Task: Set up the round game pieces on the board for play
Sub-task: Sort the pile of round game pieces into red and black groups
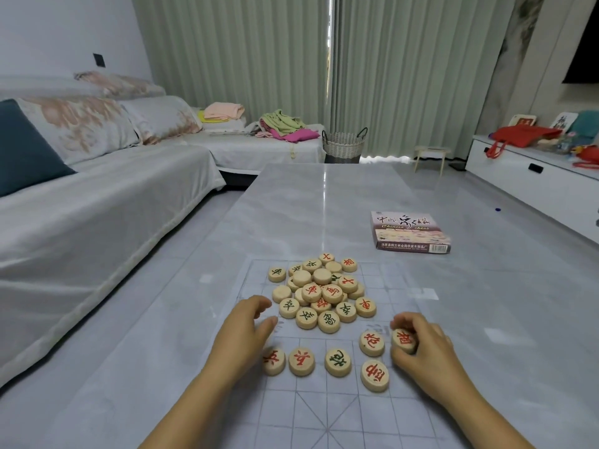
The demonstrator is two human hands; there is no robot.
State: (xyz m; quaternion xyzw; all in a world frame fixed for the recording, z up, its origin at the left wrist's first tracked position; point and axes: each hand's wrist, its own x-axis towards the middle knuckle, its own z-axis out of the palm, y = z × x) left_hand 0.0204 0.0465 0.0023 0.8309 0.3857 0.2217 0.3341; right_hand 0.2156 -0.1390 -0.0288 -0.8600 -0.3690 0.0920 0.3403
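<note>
A thin see-through board (pixel 327 413) with a printed grid lies on the grey table. A heap of round wooden pieces (pixel 321 290) with red or green characters sits on its far half. Nearer to me several single pieces lie flat: two red ones (pixel 301 361) by my left hand, a green one (pixel 338 362), and two red ones (pixel 371 343) towards the right. My right hand (pixel 421 351) grips a red-marked piece (pixel 403 340) at the board's right side. My left hand (pixel 246 332) rests on the board left of the heap, fingers curled, holding nothing.
A Chinese chess box (pixel 410 233) lies on the table at the right, beyond the board. A sofa (pixel 97 202) runs along the left. A white cabinet (pixel 534 179) stands at the right, a woven basket (pixel 344 145) by the curtain.
</note>
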